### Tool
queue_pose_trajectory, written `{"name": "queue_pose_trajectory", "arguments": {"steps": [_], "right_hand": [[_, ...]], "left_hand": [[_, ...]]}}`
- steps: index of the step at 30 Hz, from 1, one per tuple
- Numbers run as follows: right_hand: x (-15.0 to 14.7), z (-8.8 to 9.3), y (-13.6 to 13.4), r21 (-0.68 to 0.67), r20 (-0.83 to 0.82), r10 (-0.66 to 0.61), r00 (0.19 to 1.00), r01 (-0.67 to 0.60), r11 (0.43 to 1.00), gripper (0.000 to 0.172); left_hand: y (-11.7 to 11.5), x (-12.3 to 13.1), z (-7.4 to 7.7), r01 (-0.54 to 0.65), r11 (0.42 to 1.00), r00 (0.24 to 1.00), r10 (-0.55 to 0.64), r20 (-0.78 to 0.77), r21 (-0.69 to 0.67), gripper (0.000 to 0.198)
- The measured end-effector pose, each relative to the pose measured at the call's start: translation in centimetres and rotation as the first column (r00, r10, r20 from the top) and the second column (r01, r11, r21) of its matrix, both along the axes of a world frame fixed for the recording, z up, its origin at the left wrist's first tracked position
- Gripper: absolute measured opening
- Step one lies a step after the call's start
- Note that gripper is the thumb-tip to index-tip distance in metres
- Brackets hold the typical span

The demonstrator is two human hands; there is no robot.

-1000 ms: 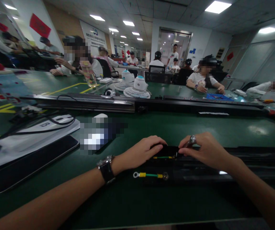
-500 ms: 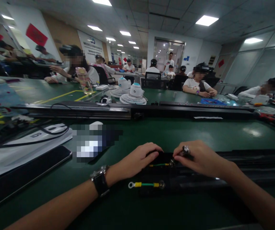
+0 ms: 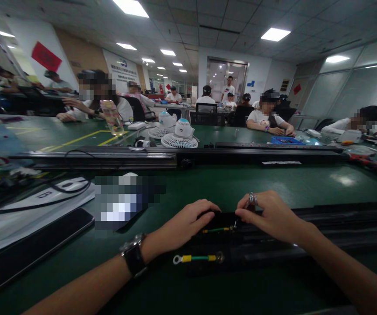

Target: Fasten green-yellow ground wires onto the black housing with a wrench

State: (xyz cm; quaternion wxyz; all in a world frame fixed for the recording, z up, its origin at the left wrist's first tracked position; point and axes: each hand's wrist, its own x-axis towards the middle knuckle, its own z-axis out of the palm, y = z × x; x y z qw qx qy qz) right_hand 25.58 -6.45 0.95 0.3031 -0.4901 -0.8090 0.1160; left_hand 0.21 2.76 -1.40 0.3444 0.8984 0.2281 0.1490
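Two long black rails (image 3: 333, 236) lie side by side at the front right. Each has a short green-and-yellow wire at its left end. The nearer wire (image 3: 201, 258) ends in a bare ring terminal that sticks out to the left; its other end sits at a round metal fastener. The farther wire (image 3: 219, 229) lies between my hands. My left hand (image 3: 188, 223) curls its fingers and thumb over the end of the farther rail. My right hand (image 3: 267, 214) pinches close above the shiny fastener on the farther wire; what sits between its fingertips is hidden.
A long dark rail assembly (image 3: 241, 155) crosses the green table (image 3: 188, 183). Behind it stand two white fans (image 3: 180, 134) and a bottle (image 3: 112, 118). At left lie a black slab-like device (image 3: 37, 253), a white bag (image 3: 44, 199) and cables. Co-workers sit beyond.
The camera view has shifted slightly. My right fingers have turned a little at the fastener, and a shiny bit now shows below them. My left hand stays at the rail end.
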Motion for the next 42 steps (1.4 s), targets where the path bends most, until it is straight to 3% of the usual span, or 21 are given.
{"name": "queue_pose_trajectory", "arguments": {"steps": [16,22,27,33,42], "right_hand": [[-0.47,0.08,-0.19,-0.012,0.139,0.028,0.990,-0.026,1.000,0.018],[-0.08,0.26,-0.10,0.016,0.217,0.101,0.971,-0.106,0.994,0.018],[0.26,0.09,-0.05,0.063,0.132,0.066,0.989,-0.075,0.995,0.020],[-0.02,0.37,-0.19,0.000,0.007,0.016,1.000,-0.016,1.000,0.019],[-0.06,0.08,-0.34,-0.033,-0.003,0.015,1.000,-0.015,0.999,0.015]], "left_hand": [[-0.07,-0.01,-0.11,-0.002,1.000,1.000,0.001,0.017,0.021,0.031],[0.04,-0.05,-0.41,-0.006,1.000,1.000,0.005,0.029,0.022,0.033],[-0.16,-0.05,-0.03,-0.016,1.000,1.000,0.016,0.013,0.012,0.031],[-0.30,0.08,0.07,0.002,1.000,1.000,-0.003,0.015,0.009,0.030],[-0.45,0.14,0.16,0.016,1.000,1.000,-0.016,0.018,0.001,0.029]]}}
